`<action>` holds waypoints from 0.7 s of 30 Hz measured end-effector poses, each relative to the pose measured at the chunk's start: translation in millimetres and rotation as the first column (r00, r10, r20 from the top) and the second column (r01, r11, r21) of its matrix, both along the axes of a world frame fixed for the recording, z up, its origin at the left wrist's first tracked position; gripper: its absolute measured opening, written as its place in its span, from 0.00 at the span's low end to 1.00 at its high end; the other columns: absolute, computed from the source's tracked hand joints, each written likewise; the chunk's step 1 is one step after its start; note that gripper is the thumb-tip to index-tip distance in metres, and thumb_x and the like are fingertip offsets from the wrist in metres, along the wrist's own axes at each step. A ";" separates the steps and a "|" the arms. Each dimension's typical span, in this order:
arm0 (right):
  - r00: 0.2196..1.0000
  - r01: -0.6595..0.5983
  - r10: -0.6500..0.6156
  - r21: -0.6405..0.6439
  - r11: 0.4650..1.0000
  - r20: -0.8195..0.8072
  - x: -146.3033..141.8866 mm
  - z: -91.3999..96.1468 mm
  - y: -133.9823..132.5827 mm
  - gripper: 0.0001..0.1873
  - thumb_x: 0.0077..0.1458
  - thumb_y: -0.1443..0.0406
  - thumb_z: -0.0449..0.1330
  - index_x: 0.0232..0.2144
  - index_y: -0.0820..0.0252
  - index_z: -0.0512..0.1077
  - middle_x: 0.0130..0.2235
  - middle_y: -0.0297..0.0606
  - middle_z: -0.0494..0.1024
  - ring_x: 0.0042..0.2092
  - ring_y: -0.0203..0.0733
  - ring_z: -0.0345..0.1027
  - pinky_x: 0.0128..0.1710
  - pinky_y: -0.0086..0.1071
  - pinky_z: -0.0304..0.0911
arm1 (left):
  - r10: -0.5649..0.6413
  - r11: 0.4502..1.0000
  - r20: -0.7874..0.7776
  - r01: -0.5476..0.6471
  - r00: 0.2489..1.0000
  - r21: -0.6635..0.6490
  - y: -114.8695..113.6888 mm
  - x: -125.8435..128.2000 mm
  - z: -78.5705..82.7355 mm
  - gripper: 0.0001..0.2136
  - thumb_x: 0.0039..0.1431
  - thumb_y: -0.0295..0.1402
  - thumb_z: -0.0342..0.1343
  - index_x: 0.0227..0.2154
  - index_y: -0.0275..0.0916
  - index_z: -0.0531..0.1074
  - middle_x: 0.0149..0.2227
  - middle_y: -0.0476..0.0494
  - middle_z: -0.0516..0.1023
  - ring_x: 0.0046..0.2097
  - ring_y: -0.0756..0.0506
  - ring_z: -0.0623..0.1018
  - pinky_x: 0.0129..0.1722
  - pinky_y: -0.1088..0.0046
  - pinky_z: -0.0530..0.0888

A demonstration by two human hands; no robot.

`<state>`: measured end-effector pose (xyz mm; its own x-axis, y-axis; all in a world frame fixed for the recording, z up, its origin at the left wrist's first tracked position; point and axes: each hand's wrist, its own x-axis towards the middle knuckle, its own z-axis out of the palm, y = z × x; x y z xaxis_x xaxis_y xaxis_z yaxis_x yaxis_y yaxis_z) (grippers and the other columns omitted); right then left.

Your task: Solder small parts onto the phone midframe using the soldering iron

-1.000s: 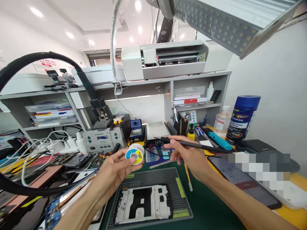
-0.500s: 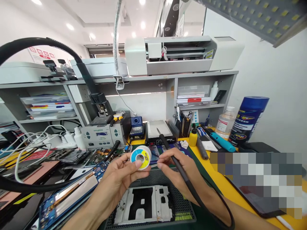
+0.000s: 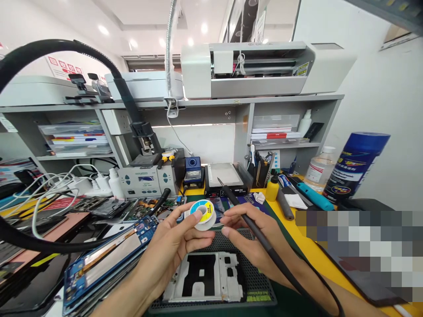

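Observation:
My left hand grips a small white solder spool with a blue and yellow label, thumb on its face and fingers beneath. A dark soldering iron lies across my right hand, held along the index finger with its tip pointing up and away. The thumb and fingertips of that hand are close to the spool's right side; any solder wire between them is too fine to make out. Below both hands, a phone frame in silver and black lies flat on a perforated dark mat.
Left of my arm are opened phones, a blue-edged phone part and a black hose. Behind stand a grey rework station, a soldering stand and a hot plate. A yellow bottle and blue spray can are to the right.
The view has swung slightly left, so the scene sits further right. The spool has tilted in my left hand, its label now facing more upward. Both holds are kept.

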<state>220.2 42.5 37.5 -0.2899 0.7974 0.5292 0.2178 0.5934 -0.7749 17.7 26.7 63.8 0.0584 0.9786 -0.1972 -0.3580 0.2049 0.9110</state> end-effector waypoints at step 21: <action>0.988 0.096 -0.114 0.159 0.983 0.108 3.4 2.3 -1.4 0.02 0.66 0.66 0.60 0.39 0.52 0.72 0.35 0.34 0.78 0.34 0.40 0.73 0.35 0.31 0.68 | -0.205 0.956 0.268 0.251 0.941 -0.149 8.4 -6.2 -15.6 0.13 0.70 0.35 0.53 0.35 0.31 0.77 0.28 0.43 0.74 0.25 0.47 0.77 0.26 0.69 0.83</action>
